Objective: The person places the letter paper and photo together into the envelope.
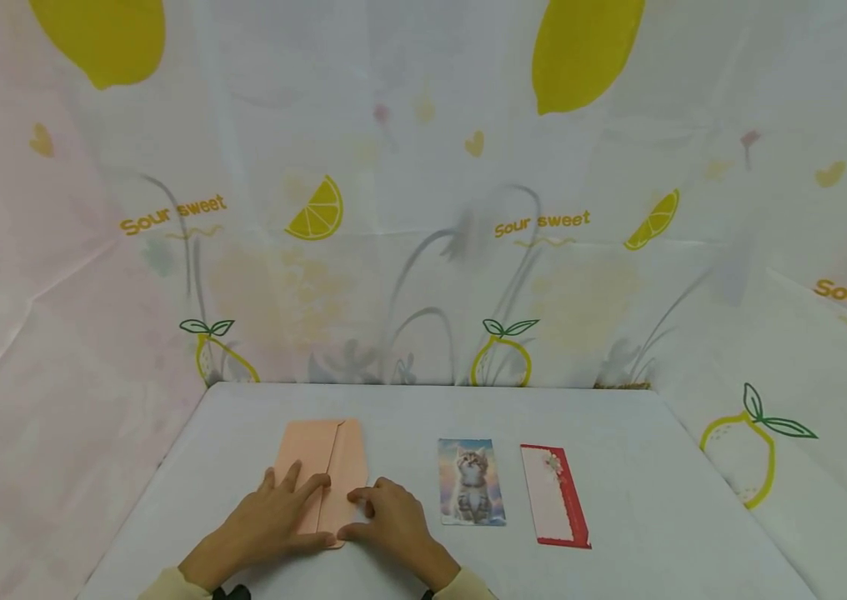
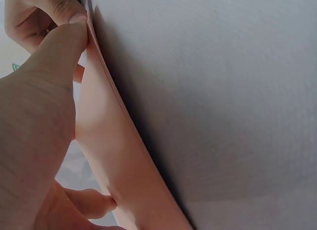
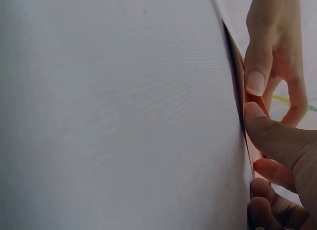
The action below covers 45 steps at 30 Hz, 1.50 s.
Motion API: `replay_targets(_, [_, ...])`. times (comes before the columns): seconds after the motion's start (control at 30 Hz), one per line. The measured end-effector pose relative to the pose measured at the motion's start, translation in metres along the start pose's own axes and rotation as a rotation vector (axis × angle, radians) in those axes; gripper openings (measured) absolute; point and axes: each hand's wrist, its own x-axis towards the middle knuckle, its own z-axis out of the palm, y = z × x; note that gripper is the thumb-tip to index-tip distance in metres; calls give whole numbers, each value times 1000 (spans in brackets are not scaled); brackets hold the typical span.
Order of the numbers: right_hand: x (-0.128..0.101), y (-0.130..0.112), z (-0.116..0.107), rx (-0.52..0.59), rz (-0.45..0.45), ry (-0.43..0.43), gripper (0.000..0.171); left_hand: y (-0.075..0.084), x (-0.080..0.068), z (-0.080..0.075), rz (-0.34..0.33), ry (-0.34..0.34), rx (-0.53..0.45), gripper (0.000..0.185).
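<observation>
A peach envelope (image 1: 348, 467) lies on the white table, its flap running lengthwise along the right part. My left hand (image 1: 273, 512) rests on its left part with fingers spread, the thumb reaching the near edge. At the lower right, my right hand (image 1: 393, 521) pinches the envelope by its near right corner, index finger bent and thumb close to the left thumb. In the left wrist view the envelope's edge (image 2: 129, 156) stands slightly off the table. Both thumbs meet near that edge in the right wrist view, where the envelope (image 3: 253, 153) is mostly covered by fingers.
Right of the hands lies a kitten picture card (image 1: 472, 483). Beside it is a pink and red card (image 1: 553, 500) with a flower decoration. A lemon-printed cloth (image 1: 408, 283) hangs around the back and sides of the white table (image 1: 664, 467).
</observation>
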Motion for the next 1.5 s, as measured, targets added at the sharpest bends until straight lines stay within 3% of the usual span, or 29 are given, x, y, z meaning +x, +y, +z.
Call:
replay_targets(0.43, [-4,7,-11,73,-39,-35,48,3,0,-1,-12,13,1,84])
replay_targets(0.83, [-17,45,-38,163,-39,33,40,0,-1,3,-27,25,10,82])
replay_targets(1.0, [-24,61,-53,218,-19,75,38,-2,-2,4,-21,28,2,82])
replay_targets(1.5, [-50,101,-90,180,128,122,33,-3,-2,3,-11,52,5,82])
